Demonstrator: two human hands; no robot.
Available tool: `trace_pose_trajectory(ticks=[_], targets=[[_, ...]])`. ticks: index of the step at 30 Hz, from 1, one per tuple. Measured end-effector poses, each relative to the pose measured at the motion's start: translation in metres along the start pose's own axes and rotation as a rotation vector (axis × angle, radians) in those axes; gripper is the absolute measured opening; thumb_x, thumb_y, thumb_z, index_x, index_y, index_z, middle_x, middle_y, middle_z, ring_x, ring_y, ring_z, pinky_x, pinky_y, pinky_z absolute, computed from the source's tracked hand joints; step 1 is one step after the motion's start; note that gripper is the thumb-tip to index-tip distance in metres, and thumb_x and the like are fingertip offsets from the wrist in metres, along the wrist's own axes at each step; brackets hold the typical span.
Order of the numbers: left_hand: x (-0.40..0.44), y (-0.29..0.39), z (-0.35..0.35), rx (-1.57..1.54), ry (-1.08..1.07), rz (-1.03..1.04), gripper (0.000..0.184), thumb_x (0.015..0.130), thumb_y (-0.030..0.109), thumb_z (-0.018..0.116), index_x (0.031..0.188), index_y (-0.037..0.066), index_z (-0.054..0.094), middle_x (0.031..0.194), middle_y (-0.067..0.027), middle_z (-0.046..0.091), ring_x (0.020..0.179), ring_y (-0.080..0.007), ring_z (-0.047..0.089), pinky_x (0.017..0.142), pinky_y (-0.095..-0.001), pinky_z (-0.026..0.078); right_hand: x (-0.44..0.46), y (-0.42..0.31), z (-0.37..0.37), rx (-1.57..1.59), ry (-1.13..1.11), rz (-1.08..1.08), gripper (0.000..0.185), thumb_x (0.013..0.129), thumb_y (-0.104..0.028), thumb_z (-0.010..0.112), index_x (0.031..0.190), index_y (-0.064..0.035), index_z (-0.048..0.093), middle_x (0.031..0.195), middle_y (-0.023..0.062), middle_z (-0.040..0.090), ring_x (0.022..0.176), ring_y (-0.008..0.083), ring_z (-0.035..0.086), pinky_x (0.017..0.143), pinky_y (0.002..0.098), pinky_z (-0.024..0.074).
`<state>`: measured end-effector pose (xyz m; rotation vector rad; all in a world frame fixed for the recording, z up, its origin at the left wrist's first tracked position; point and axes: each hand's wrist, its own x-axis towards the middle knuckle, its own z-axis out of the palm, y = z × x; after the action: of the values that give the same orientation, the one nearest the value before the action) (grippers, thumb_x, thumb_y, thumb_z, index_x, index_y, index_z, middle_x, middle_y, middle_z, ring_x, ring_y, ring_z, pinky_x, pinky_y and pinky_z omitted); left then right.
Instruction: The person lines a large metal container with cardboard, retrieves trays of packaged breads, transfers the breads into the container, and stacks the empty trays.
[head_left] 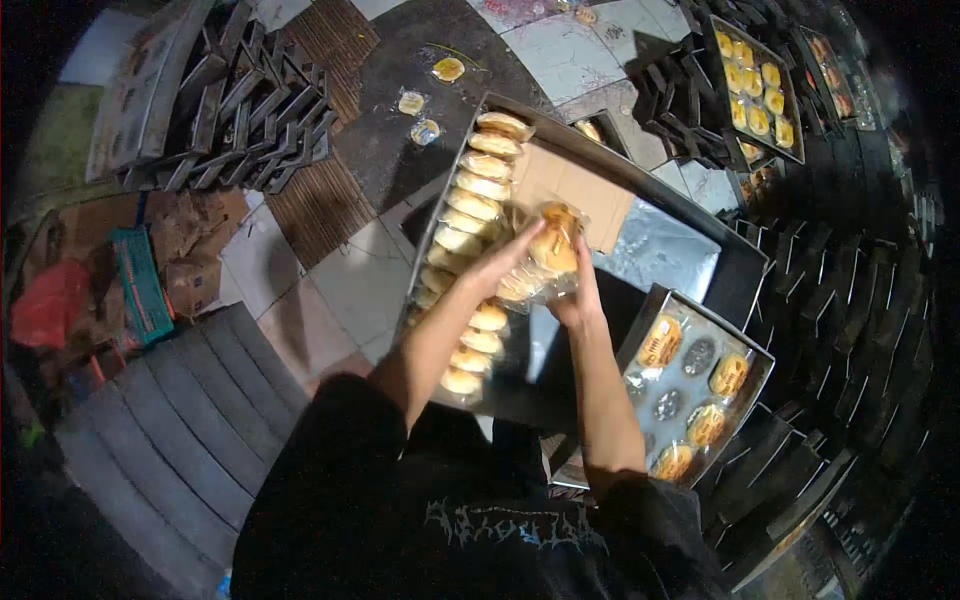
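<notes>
Between my two hands is a browned bun (556,243) in clear plastic wrap, held over the large dark tray (650,182). My left hand (510,258) presses on its left side and my right hand (583,292) on its right. A second wrapped bun (518,285) shows just below it, partly covered by my left hand; whether it is held too I cannot tell. Along the tray's left wall stands a row of wrapped buns (474,205), packed on edge, partly hidden by my left forearm.
A smaller tray (762,362) with several browned buns rests against the large tray's right corner. Cardboard (570,190) lines the large tray's far end. Stacked trays (225,110) stand far left, with more at right, one holding buns (752,85). Wrapped pieces (425,131) lie on the floor.
</notes>
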<state>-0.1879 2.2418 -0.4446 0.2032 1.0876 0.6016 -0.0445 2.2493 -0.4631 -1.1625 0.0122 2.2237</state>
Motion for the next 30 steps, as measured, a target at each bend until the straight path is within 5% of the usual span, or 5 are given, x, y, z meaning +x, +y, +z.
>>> trace_pose_trajectory(ticks=[10, 18, 25, 27, 30], targets=[[0.027, -0.037, -0.032, -0.488, 0.346, -0.151, 0.073, 0.085, 0.061, 0.029, 0.133, 0.005, 0.029, 0.128, -0.0158, 0.042, 0.111, -0.0277, 0.047, 0.09, -0.0405, 0.041, 0.101, 0.02, -0.019, 0.007, 0.01, 0.399, 0.048, 0.087, -0.041, 0.031, 0.113, -0.0078, 0.053, 0.11, 0.0111, 0.058, 0.097, 0.0269, 0.056, 0.088, 0.0447, 0.0407], [0.048, -0.096, -0.032, 1.548, 0.54, 0.734, 0.063, 0.086, 0.036, 0.045, 0.135, 0.002, 0.024, 0.144, -0.0141, 0.01, 0.133, -0.0335, 0.007, 0.101, -0.0587, 0.002, 0.121, 0.001, -0.06, -0.566, -0.006, 0.158, 0.044, 0.087, -0.031, 0.047, 0.119, -0.0009, 0.047, 0.113, 0.0106, 0.055, 0.103, 0.0185, 0.051, 0.09, 0.0317, 0.0403], [0.033, -0.076, -0.024, 1.47, 0.518, 0.559, 0.07, 0.082, 0.035, 0.051, 0.135, 0.0, 0.021, 0.144, -0.0154, 0.01, 0.133, -0.03, 0.006, 0.101, -0.0604, 0.0, 0.122, -0.016, 0.036, -1.764, 0.256, 0.042, 0.06, 0.087, -0.05, 0.031, 0.118, -0.0012, 0.049, 0.12, 0.0238, 0.048, 0.115, 0.0385, 0.041, 0.099, 0.038, 0.0299], [0.044, -0.078, -0.026, 1.394, 0.601, 0.638, 0.069, 0.082, 0.03, 0.05, 0.134, -0.003, 0.02, 0.143, -0.0178, 0.011, 0.133, -0.0311, 0.007, 0.101, -0.06, 0.001, 0.147, -0.018, 0.002, -1.628, 0.066, -0.269, 0.046, 0.085, -0.034, 0.049, 0.117, -0.0011, 0.051, 0.117, 0.0216, 0.051, 0.109, 0.0282, 0.049, 0.095, 0.0343, 0.0363], [0.037, -0.079, -0.031, 1.395, 0.588, 0.657, 0.067, 0.083, 0.029, 0.049, 0.133, -0.005, 0.021, 0.142, -0.0189, 0.013, 0.133, -0.0328, 0.01, 0.101, -0.0582, 0.002, 0.135, -0.032, 0.03, -1.441, 0.093, 0.057, 0.032, 0.084, -0.022, 0.056, 0.106, 0.0007, 0.057, 0.102, 0.0099, 0.061, 0.093, 0.0149, 0.054, 0.082, 0.025, 0.043]])
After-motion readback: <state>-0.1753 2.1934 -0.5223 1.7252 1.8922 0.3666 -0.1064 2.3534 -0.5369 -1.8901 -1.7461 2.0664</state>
